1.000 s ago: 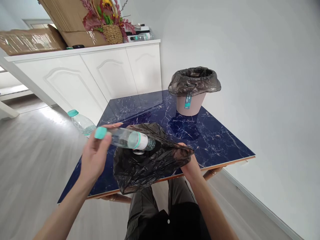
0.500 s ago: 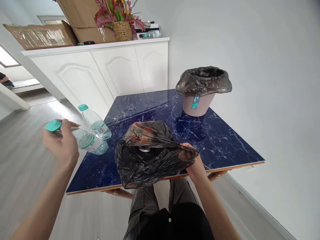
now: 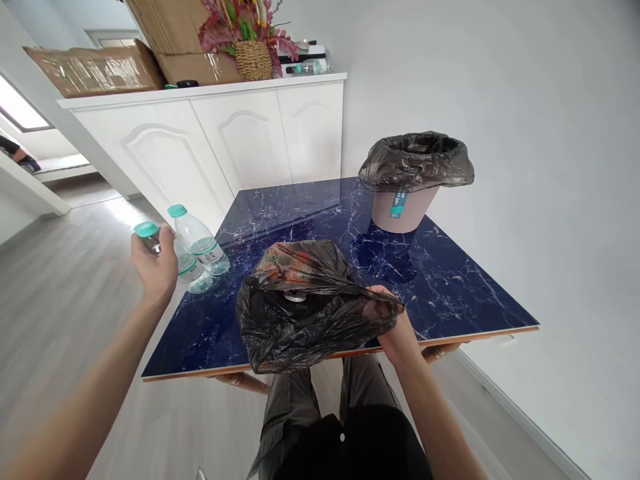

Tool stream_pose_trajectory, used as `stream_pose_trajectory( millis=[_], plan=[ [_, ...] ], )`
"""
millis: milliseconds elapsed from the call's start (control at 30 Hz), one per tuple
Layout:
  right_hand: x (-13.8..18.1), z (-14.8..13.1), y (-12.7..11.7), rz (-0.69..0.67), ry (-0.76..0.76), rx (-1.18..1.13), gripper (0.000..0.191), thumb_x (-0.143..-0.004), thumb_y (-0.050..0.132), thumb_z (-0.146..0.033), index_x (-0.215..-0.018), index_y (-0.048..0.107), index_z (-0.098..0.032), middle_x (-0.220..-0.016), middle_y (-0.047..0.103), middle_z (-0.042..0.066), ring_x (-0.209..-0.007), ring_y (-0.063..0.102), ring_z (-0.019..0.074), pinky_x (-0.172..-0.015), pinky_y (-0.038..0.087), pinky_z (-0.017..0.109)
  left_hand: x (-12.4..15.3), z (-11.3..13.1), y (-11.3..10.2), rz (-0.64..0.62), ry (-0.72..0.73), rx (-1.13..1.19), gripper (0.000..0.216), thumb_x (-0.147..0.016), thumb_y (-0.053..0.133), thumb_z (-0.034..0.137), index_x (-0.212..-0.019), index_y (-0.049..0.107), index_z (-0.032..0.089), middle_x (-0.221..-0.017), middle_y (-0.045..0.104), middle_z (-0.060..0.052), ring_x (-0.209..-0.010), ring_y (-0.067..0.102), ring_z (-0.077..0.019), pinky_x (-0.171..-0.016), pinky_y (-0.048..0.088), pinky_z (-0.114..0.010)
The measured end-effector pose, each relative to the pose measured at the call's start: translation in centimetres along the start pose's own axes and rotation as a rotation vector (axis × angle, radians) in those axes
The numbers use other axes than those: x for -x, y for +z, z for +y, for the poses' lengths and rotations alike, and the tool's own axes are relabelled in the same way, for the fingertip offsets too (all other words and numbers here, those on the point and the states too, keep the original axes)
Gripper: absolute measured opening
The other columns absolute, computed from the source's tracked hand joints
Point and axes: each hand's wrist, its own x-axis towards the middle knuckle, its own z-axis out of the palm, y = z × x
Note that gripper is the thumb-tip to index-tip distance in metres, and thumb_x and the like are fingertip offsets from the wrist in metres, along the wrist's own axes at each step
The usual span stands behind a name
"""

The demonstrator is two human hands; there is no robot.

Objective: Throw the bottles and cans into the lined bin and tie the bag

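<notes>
My left hand [image 3: 156, 260] is closed around the neck of a clear plastic water bottle [image 3: 193, 270] with a teal cap, at the table's left edge. Just behind it stands a second water bottle [image 3: 203, 243] of the same kind, upright on the table. My right hand [image 3: 387, 317] grips the gathered edge of a black plastic bag [image 3: 300, 340], its fingers partly covered by the film. The bag lies near the front edge with its mouth partly open. A round silvery can end [image 3: 295, 297] shows inside, and something orange and red shows dimly through the film.
A pinkish bin [image 3: 395, 217] lined with a black bag stands at the back right of the blue marbled table [image 3: 450, 287]. Behind is a white cabinet [image 3: 250, 147] bearing cardboard boxes [image 3: 100, 70], a flower basket [image 3: 253, 60] and another bottle [image 3: 313, 67]. A wall is on the right.
My left hand and the water bottle have moved right and slightly up, closer to the second bottle. My right hand keeps its grip on the bag. The whole view has shifted slightly.
</notes>
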Motion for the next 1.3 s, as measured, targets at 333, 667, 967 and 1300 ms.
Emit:
stream_pose_trajectory(
  millis=[333,667,967,1300],
  plan=[
    [-0.1,0.0,-0.2,-0.01,0.006,0.027,0.027,-0.079,0.089,-0.048,-0.086,0.073,-0.027,-0.088,0.073,0.001,-0.078,0.063,0.0222,-0.072,0.05,0.035,1.8,-0.8,-0.4,-0.01,-0.041,0.018,0.036,-0.102,0.074,0.037,-0.119,0.052,0.013,-0.108,0.059,-0.001,-0.101,0.057,-0.0149,-0.101,0.047,-0.034],
    [0.1,-0.1,0.1,0.002,0.001,0.026,0.028,-0.079,0.089,-0.048,-0.086,0.073,-0.027,-0.088,0.074,0.001,-0.077,0.063,0.022,-0.071,0.05,0.034,7.2,6.8,-0.9,0.187,0.371,-0.179,0.047,-0.09,0.07,0.032,-0.129,0.049,0.016,-0.135,0.053,-0.018,-0.138,0.052,-0.0327,-0.118,0.043,-0.055],
    [0.2,-0.4,0.2,0.011,-0.017,0.056,0.032,-0.077,0.09,-0.053,-0.085,0.072,-0.027,-0.088,0.074,0.003,-0.078,0.063,0.0231,-0.071,0.051,0.035,16.1,13.9,0.5,-1.159,0.762,-0.097,0.026,-0.112,0.045,0.026,-0.117,0.071,0.025,-0.116,0.076,-0.007,-0.109,0.072,-0.0239,-0.098,0.055,-0.04],
    [0.1,-0.3,0.2,-0.011,0.0,0.023,0.025,-0.08,0.089,-0.047,-0.086,0.074,-0.027,-0.084,0.071,0.0,-0.075,0.059,0.0206,-0.069,0.046,0.033,17.1,12.1,2.3,-0.832,0.638,-0.22,0.037,-0.108,0.057,0.035,-0.142,0.055,0.025,-0.14,0.057,-0.017,-0.135,0.059,-0.036,-0.11,0.054,-0.055]
  ],
)
